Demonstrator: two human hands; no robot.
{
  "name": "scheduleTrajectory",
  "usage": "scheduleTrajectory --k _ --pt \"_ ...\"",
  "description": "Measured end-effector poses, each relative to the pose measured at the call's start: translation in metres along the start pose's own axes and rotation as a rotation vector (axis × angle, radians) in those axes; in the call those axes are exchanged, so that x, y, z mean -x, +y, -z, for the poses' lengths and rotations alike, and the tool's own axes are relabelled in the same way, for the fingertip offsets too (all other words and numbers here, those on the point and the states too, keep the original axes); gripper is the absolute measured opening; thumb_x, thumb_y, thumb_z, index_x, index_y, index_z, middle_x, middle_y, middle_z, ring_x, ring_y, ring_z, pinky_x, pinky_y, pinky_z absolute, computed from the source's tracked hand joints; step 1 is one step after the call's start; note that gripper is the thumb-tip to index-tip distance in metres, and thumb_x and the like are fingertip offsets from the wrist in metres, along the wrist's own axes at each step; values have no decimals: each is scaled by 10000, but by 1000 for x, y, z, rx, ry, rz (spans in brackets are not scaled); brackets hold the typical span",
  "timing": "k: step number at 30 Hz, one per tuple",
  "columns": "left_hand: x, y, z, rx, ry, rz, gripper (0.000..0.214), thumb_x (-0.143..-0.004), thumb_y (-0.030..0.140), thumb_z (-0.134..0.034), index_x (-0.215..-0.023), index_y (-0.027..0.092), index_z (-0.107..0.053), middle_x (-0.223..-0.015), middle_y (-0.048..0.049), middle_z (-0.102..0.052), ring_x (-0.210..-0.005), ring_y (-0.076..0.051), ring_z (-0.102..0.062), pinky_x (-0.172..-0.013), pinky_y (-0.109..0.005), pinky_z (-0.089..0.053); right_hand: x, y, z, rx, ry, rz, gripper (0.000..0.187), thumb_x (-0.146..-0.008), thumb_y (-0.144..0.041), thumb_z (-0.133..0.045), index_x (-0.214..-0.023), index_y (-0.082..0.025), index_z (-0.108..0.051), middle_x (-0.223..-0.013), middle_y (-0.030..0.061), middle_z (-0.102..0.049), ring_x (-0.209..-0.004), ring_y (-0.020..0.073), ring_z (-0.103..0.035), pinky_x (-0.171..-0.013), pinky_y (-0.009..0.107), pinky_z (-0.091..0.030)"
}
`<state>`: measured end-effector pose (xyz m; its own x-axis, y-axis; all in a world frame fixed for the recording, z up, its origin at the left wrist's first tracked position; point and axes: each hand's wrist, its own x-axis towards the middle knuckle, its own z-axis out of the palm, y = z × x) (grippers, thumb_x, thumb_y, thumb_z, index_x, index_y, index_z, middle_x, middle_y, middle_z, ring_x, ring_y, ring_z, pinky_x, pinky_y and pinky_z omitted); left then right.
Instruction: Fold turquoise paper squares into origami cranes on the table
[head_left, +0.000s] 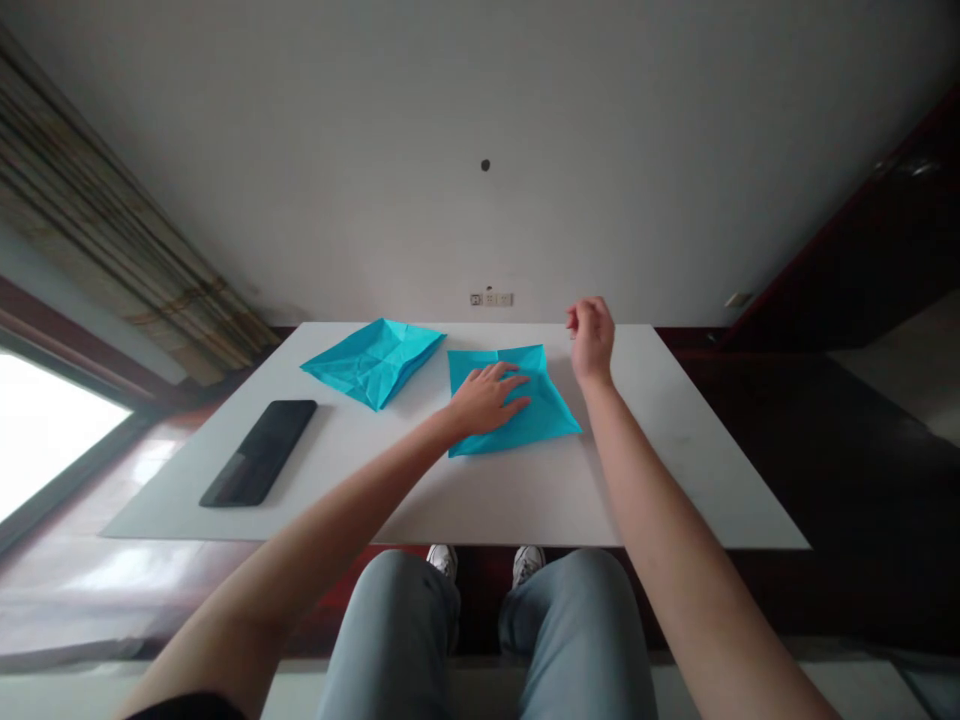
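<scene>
A creased sheet of blue paper lies on the white table in front of me, its edges lifting slightly. My left hand rests on it palm down, fingers spread. To the right, my right hand is raised off the paper with its fingers curled in. Whether anything sits inside those curled fingers is hidden. Another blue paper, creased and partly folded, stands a little puffed up at the back left of the table, apart from both hands.
A black smartphone lies on the left part of the white table. Behind the table is a wall with power sockets. A curtain hangs at the left. My knees are below the near table edge.
</scene>
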<state>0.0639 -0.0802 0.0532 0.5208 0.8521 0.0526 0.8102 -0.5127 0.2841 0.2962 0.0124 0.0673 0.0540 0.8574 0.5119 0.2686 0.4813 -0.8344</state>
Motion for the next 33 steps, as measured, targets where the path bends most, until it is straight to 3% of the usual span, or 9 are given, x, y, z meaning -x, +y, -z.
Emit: scheduleTrajectory --k 2,4,6,9,14,21,23,27,33 --pt "-10 -16 -7 -18 -24 10 794 -1157 666 -565 -1821 239 -477 -1937 -176 -344 -1796 -434 -354 -1470 -642 -289 14 -7 -26 98 -91 63 431 -1162 -631 -446 -1119 -283 -696 -1046 80 -768 -968 233 -746 -902 381 -631" --pt "-14 -27 -18 -10 -10 4 907 -1133 716 -575 -1832 156 -435 -1938 -208 -330 -1819 -411 -312 -1511 -615 -189 31 -7 -53 261 -353 172 479 -1180 -573 -423 -1304 -244 -749 -1343 153 -805 -1279 285 -770 -1157 454 -611" --pt "-14 -32 -26 -10 6 -25 943 -1123 696 -592 -1835 105 -410 -1926 -219 -349 -1833 -387 -287 -1528 -594 -129 45 1 -71 412 -583 215 603 -1197 -553 -357 -1505 -189 -727 -1547 195 -755 -1489 316 -701 -1323 498 -518" --pt "-10 -39 -25 -19 -1 -68 971 -1118 692 -584 -1850 90 -372 -1930 -210 -333 -1850 -362 -241 -1536 -559 -99 53 16 -74 524 -709 127 748 -1205 -607 -305 -1727 -153 -589 -1838 181 -545 -1741 300 -485 -1465 493 -349" --pt "-3 -62 -9 -42 -38 95 1094 -1121 821 -448 -1882 60 -254 -1968 -222 -158 -1868 -393 -110 -1527 -554 -110 48 20 -56 821 -689 -67 796 -1190 -605 -349 -1865 -186 -398 -1970 100 -297 -1853 321 -259 -1520 603 -138" --pt "-2 -78 -9 -92 25 374 1020 -1185 680 -286 -1842 -95 -200 -1953 -290 -165 -1870 -397 -101 -1523 -557 -117 46 10 -61 925 -730 -124 811 -1190 -546 -298 -1888 -134 -315 -1996 114 -218 -1872 312 -179 -1525 566 -91" --pt "-2 -78 -8 -92 59 431 1044 -1175 693 -316 -1826 -118 -223 -1942 -316 -194 -1860 -425 -155 -1515 -555 -163 44 13 -57 927 -707 -117 826 -1183 -562 -304 -1884 -126 -306 -1986 143 -259 -1863 314 -212 -1523 564 -98" --pt "-1 -82 -7 -73 129 458 1064 -1139 737 -396 -1797 -95 -317 -1900 -345 -313 -1791 -502 -311 -1466 -599 -279 38 30 -35 975 -466 -56 742 -1156 -473 -376 -1812 -128 -423 -1835 223 -519 -1751 366 -431 -1504 651 -72" --pt "0 -93 -6 -74 295 443 1091 -1009 927 -472 -1558 -1 -634 -1606 -398 -586 -1554 -631 -506 -1258 -744 -456 32 51 -7 912 -206 -13 640 -1103 -536 -531 -1635 -184 -585 -1603 265 -644 -1484 485 -586 -1280 742 -392"
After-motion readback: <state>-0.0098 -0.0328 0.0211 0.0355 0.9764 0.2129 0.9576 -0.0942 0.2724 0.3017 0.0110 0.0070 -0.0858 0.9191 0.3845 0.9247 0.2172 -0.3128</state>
